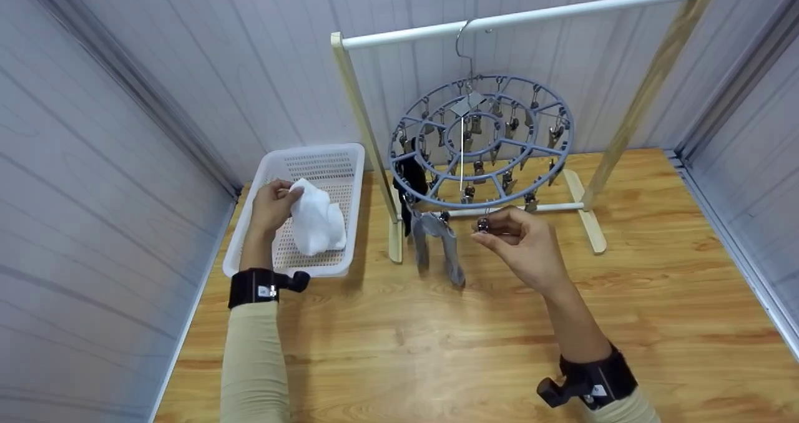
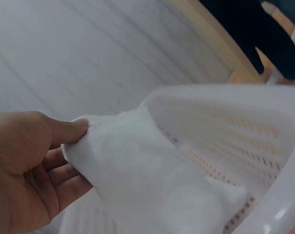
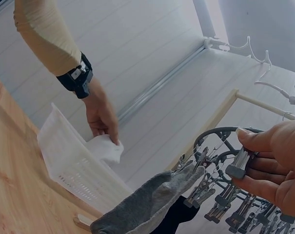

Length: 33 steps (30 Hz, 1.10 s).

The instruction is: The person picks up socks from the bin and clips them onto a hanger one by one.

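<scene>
The left hand (image 1: 269, 204) pinches the edge of a white cloth (image 1: 314, 223) between thumb and fingers, holding it over a white basket (image 1: 356, 211); whether the cloth's lower end rests on the basket floor is hard to tell. Across the scene, the right hand (image 1: 527, 245) grasps a metal clip (image 3: 239, 165) at the near rim of a round hanger (image 1: 514, 143), thumb against one side, fingers against the other. Whether the clip's jaws are parted cannot be made out.

Good handling here probably means steadying the clip so that the light hanger does not swing, squeezing it wide, and bringing the cloth up by its pinched edge, with enough fabric past the fingertips for a firm bite. Lifting clear of the basket wall should spare the cloth a snag; a shallow catch could let it slip.

Beside the right hand, a grey garment (image 1: 450, 251) hangs from the hanger, a black garment (image 1: 412, 173) next to it. Above, the hanger's hook loops over a white bar (image 1: 562, 12).
</scene>
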Tool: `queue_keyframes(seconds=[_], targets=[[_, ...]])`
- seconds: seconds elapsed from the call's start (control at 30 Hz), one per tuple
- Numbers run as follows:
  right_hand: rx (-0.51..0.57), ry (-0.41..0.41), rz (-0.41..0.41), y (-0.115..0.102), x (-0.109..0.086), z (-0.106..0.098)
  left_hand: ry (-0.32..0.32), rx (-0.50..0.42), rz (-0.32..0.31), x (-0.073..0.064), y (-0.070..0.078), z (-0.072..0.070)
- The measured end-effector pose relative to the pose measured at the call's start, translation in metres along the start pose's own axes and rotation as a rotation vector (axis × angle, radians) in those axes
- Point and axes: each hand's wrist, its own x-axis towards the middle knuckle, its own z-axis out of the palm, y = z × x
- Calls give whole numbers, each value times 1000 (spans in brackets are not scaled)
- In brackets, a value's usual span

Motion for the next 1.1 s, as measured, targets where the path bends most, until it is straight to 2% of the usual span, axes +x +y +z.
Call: queue_keyframes(seconds=[0.13,0.33,0.67,0.87,1.1], targets=[[19,-13,-8,1,0,0,51,-27,105,-9,16,-1],[23,-19,-32,0,1,-1,53,-117,229,-28,46,-1],[16,-18,-28,0,2,-1,85,-264,355,-69,84,15],[33,-23,-23,0,1,-2,117,-298,417,-92,97,27],[40,-36,-22,-1,-1,-6,140,-336,474,-119,97,40]])
